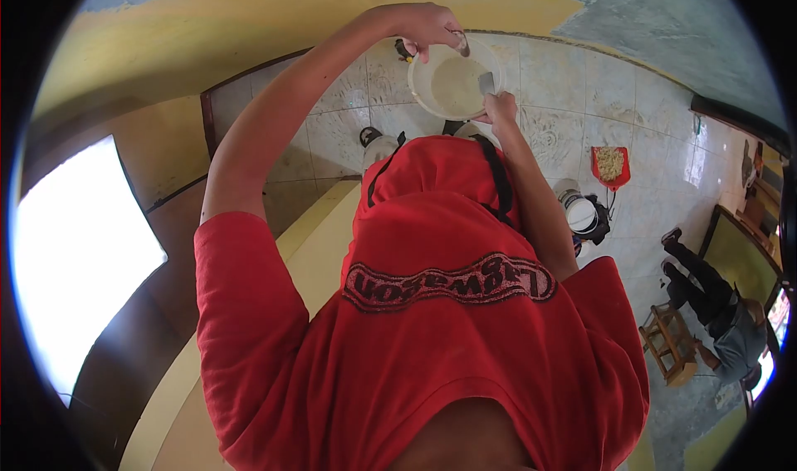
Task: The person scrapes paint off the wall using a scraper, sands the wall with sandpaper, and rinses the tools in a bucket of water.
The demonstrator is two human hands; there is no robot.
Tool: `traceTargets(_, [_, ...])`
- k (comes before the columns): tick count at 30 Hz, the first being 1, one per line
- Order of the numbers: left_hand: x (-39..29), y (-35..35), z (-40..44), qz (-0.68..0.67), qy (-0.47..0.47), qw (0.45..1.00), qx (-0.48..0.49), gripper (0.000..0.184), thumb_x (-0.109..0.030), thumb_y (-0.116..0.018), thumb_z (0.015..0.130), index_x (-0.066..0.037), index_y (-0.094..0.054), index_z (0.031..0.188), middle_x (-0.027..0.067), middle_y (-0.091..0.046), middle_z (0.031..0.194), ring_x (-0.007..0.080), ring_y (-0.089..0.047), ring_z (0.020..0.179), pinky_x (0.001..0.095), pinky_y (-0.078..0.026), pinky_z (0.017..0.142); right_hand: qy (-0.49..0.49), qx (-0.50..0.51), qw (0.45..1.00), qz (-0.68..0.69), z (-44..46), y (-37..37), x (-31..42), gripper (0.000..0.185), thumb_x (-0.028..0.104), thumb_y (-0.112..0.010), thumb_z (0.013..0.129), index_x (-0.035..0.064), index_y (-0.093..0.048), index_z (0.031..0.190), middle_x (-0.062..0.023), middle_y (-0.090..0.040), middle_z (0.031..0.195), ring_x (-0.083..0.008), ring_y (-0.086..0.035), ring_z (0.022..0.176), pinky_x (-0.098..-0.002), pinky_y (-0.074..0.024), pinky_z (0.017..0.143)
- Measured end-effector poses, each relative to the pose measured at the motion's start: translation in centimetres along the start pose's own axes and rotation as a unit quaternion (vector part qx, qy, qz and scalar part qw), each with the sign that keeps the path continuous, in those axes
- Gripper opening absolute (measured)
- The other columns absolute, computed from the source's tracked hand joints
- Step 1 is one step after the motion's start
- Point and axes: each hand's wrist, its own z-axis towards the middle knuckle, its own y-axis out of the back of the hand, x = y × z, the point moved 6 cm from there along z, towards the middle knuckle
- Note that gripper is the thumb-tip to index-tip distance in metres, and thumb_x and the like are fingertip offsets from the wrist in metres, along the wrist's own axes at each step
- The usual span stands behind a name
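Observation:
My left hand (430, 29) is above the far rim of a round whitish bucket (419, 85), its fingers closed round a small object I cannot make out. Beside the bucket's right rim is my right hand (499, 109), closed on a putty knife (486, 82) whose grey blade points over the bucket's opening. Pale material (456, 86) shows inside the bucket.
A red dustpan (597, 174) holding pale crumbs lies on the tiled floor at the right. Nearer me is a white container (580, 215) beside dark items. Another person (735, 334) is at the far right by a wooden stool (669, 346). A wall rises ahead.

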Motion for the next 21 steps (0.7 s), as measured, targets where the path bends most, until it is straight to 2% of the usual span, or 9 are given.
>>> traceTargets(2, [1.1,-1.0,0.7,-0.009,0.067,0.996,0.055,0.032,-0.028,-0.054,0.085,-0.011,-0.067,0.109,0.01,-0.066,0.094,0.0155,-0.063,0.055,0.027,-0.051,0.049,-0.002,0.002,1.0,-0.001,-0.3,0.0,0.3,0.026,0.001,-0.055,0.073,-0.015,-0.051,0.093,-0.0265,-0.059,0.097,-0.0389,-0.068,0.074,-0.0463,-0.0615,0.056])
traceTargets(3, [0.9,-1.2,0.9,-0.009,0.067,0.996,0.056,0.032,-0.028,-0.054,0.085,-0.011,-0.067,0.109,0.01,-0.066,0.094,0.0155,-0.063,0.055,0.027,-0.051,0.049,-0.003,0.002,1.0,-0.001,-0.6,0.1,0.6,0.026,0.001,-0.055,0.073,-0.015,-0.051,0.093,-0.0265,-0.059,0.097,-0.0389,-0.068,0.074,-0.0463,-0.0615,0.056])
traceTargets(5, [1.3,-0.6,1.2,0.225,0.132,0.965,0.015,0.032,-0.03,-0.052,0.084,-0.01,-0.068,0.104,0.0096,-0.066,0.085,0.0157,-0.064,0.056,0.0264,-0.051,0.047,-0.005,0.017,1.0,0.007,-1.2,0.0,1.0,0.027,0.001,-0.055,0.073,-0.0149,-0.051,0.094,-0.0264,-0.059,0.097,-0.0388,-0.068,0.074,-0.0463,-0.0616,0.056])
traceTargets(6, [1.7,-0.7,1.4,0.224,0.132,0.965,0.015,0.032,-0.03,-0.052,0.084,-0.01,-0.068,0.104,0.0096,-0.066,0.085,0.0157,-0.064,0.056,0.0264,-0.051,0.047,-0.006,0.017,1.0,0.007,-1.2,0.0,1.0,0.027,0.001,-0.055,0.073,-0.0149,-0.051,0.094,-0.0264,-0.059,0.097,-0.0388,-0.068,0.074,-0.0463,-0.0616,0.056])
traceTargets(8, [1.8,-1.0,1.8,0.133,0.087,0.987,-0.01,0.029,-0.03,-0.052,0.083,-0.008,-0.067,0.094,0.0098,-0.064,0.071,0.0156,-0.064,0.055,0.0279,-0.052,0.048,-0.013,0.018,1.0,-0.007,-1.1,0.0,1.0,0.027,0.001,-0.055,0.072,-0.0148,-0.051,0.094,-0.0258,-0.059,0.097,-0.0387,-0.068,0.075,-0.0464,-0.0616,0.057])
traceTargets(11, [2.0,-1.8,1.9,0.071,0.067,0.995,0.011,0.029,-0.03,-0.052,0.083,-0.008,-0.066,0.094,0.0076,-0.062,0.066,0.0163,-0.065,0.055,0.0293,-0.052,0.049,-0.013,0.015,1.0,-0.004,-1.1,0.0,1.0,0.026,0.0,-0.055,0.072,-0.0144,-0.051,0.094,-0.0254,-0.059,0.098,-0.0387,-0.067,0.076,-0.0463,-0.0616,0.056])
traceTargets(15, [3.0,-2.1,3.1,0.2,0.062,0.978,0.017,0.035,-0.035,-0.051,0.085,-0.013,-0.067,0.107,0.0055,-0.063,0.073,0.0165,-0.066,0.058,0.029,-0.052,0.05,-0.012,0.012,1.0,0.013,-1.6,0.1,1.4,0.026,-0.001,-0.055,0.072,-0.0143,-0.051,0.093,-0.0252,-0.059,0.098,-0.0386,-0.067,0.077,-0.0459,-0.0616,0.056])
traceTargets(17, [3.1,-2.6,2.7,0.027,0.068,0.997,0.023,0.038,-0.039,-0.051,0.086,-0.016,-0.065,0.114,0.0032,-0.062,0.075,0.0163,-0.067,0.059,0.0279,-0.05,0.049,-0.005,0.027,0.999,0.028,-2.0,0.1,1.8,0.025,0.0,-0.056,0.072,-0.0142,-0.051,0.092,-0.0255,-0.058,0.1,-0.0384,-0.067,0.077,-0.0455,-0.0617,0.056])
traceTargets(21, [4.7,-3.0,3.1,0.046,0.063,0.996,0.038,0.039,-0.04,-0.053,0.086,-0.014,-0.065,0.114,0.0043,-0.062,0.077,0.0156,-0.066,0.058,0.0268,-0.049,0.048,-0.013,0.025,0.999,0.016,-1.8,0.2,1.8,0.025,-0.001,-0.056,0.072,-0.0143,-0.051,0.093,-0.0247,-0.058,0.1,-0.0388,-0.067,0.077,-0.0458,-0.0618,0.057])
